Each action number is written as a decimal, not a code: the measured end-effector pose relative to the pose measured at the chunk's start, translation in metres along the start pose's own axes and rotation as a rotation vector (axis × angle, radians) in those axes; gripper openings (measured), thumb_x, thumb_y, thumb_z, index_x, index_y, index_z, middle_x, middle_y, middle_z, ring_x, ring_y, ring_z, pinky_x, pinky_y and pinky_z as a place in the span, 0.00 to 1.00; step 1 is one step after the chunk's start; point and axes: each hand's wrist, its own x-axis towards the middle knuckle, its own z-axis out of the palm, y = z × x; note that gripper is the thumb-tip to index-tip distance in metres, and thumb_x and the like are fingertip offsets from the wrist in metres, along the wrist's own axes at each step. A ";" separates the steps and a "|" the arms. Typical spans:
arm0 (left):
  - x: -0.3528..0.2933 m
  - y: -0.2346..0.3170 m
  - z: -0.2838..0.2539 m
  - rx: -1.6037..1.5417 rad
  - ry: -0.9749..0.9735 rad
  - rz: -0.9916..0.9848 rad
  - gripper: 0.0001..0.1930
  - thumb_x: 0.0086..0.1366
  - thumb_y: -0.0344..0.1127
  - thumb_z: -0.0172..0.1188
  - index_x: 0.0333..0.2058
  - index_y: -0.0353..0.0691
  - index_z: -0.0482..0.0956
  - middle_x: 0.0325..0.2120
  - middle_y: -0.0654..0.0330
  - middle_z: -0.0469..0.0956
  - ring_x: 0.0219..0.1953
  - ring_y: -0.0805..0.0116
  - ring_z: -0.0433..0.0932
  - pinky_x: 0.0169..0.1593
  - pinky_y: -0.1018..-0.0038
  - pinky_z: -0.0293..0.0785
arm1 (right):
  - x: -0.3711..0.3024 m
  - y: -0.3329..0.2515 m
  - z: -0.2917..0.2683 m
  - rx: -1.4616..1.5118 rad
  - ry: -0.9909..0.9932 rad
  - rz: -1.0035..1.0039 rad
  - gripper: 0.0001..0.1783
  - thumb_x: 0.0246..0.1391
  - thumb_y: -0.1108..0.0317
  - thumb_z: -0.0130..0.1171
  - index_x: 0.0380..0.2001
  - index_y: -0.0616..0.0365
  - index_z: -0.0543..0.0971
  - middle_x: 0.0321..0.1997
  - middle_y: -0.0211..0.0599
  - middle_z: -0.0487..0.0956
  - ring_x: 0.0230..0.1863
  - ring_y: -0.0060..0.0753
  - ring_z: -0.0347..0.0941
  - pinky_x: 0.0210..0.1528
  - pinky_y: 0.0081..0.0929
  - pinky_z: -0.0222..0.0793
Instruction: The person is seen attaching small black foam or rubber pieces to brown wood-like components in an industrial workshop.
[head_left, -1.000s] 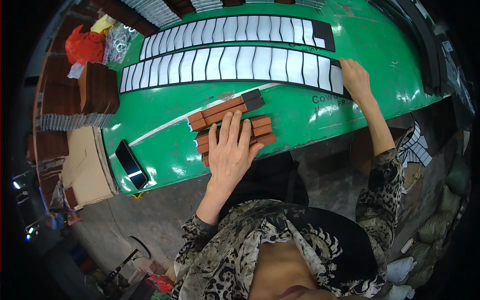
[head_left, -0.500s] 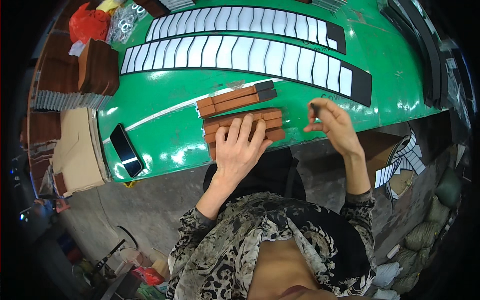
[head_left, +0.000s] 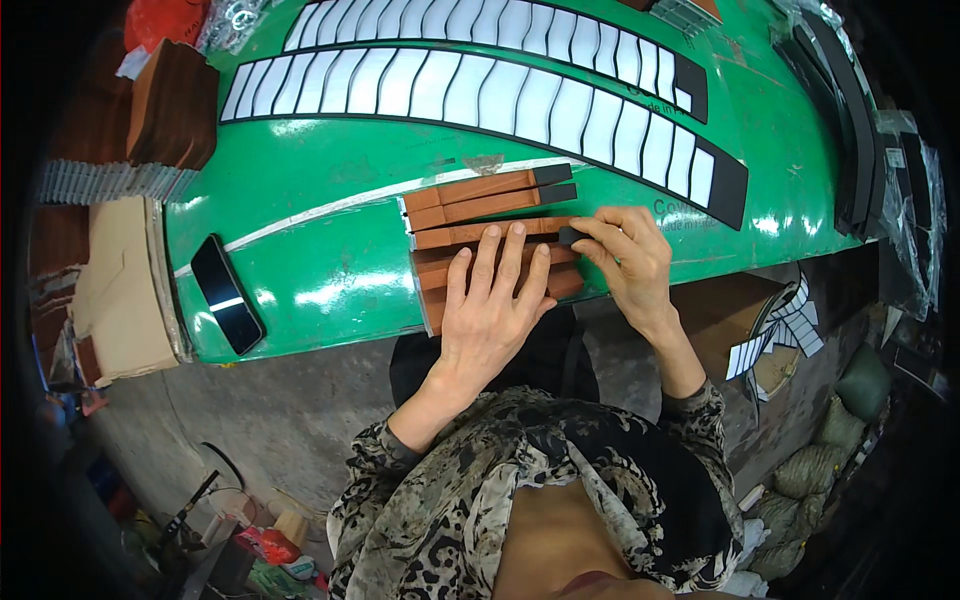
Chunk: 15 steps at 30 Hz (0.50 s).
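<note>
Reddish-brown narrow blocks (head_left: 470, 237) lie side by side at the green table's near edge. My left hand (head_left: 490, 315) rests on them, fingers stretched out and slightly spread. With thumb and fingertips, my right hand (head_left: 632, 262) pinches a small black piece (head_left: 567, 235) against the right end of one block. My right fingers hide part of the piece. Just beyond lie two similar blocks (head_left: 470, 198) with black pieces (head_left: 556, 176) on their right ends. Farther back are two long black strips (head_left: 728, 188) bearing rows of white wavy-edged segments (head_left: 440, 85).
A black phone (head_left: 228, 295) lies on the table (head_left: 330, 230) at left, near a cardboard box (head_left: 120, 290). Brown panels (head_left: 172, 105) are stacked behind it. Long dark bars (head_left: 850, 140) stand at the far right. White-striped scraps (head_left: 780, 330) hang below the table's right edge.
My right hand has come left and down onto the blocks, bringing the small black piece to a block's end. My left hand stays on the blocks, its fingers straighter. The whole view has shifted slightly.
</note>
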 end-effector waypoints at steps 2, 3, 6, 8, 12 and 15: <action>-0.002 0.001 0.001 -0.003 0.005 -0.006 0.33 0.41 0.46 0.70 0.49 0.46 0.74 0.55 0.52 0.68 0.58 0.53 0.65 0.55 0.55 0.60 | 0.001 0.000 0.002 -0.018 0.001 -0.006 0.17 0.33 0.72 0.69 0.33 0.53 0.82 0.30 0.29 0.75 0.32 0.32 0.70 0.28 0.26 0.68; -0.002 0.001 0.002 -0.001 0.010 -0.009 0.33 0.40 0.46 0.70 0.49 0.47 0.74 0.55 0.52 0.68 0.58 0.53 0.65 0.55 0.55 0.60 | 0.002 -0.001 0.003 -0.034 0.000 -0.013 0.17 0.33 0.72 0.69 0.33 0.53 0.82 0.30 0.28 0.75 0.32 0.31 0.70 0.28 0.26 0.68; -0.002 0.000 0.001 -0.003 0.006 -0.017 0.33 0.40 0.46 0.71 0.49 0.48 0.74 0.55 0.53 0.68 0.58 0.54 0.65 0.55 0.55 0.60 | 0.005 -0.001 0.004 -0.058 -0.004 -0.026 0.17 0.32 0.72 0.69 0.33 0.52 0.82 0.30 0.28 0.75 0.32 0.31 0.70 0.28 0.26 0.68; -0.001 0.001 0.001 -0.004 0.008 -0.019 0.33 0.40 0.46 0.71 0.49 0.48 0.74 0.55 0.53 0.68 0.58 0.54 0.65 0.55 0.55 0.60 | 0.007 0.000 0.005 -0.065 -0.007 -0.033 0.17 0.32 0.72 0.69 0.33 0.52 0.82 0.30 0.27 0.75 0.32 0.31 0.70 0.28 0.26 0.68; -0.002 0.001 0.002 -0.003 0.004 -0.023 0.33 0.40 0.46 0.71 0.49 0.48 0.74 0.55 0.53 0.68 0.58 0.55 0.65 0.55 0.56 0.60 | 0.009 0.001 0.006 -0.067 -0.019 -0.040 0.18 0.31 0.73 0.69 0.33 0.52 0.82 0.30 0.27 0.76 0.32 0.30 0.70 0.28 0.25 0.68; -0.003 0.001 0.002 0.000 0.001 -0.024 0.34 0.40 0.46 0.71 0.49 0.48 0.74 0.55 0.53 0.68 0.58 0.55 0.65 0.55 0.56 0.60 | 0.010 0.002 0.006 -0.066 -0.031 -0.042 0.18 0.31 0.73 0.70 0.32 0.52 0.82 0.30 0.27 0.76 0.32 0.30 0.70 0.28 0.25 0.69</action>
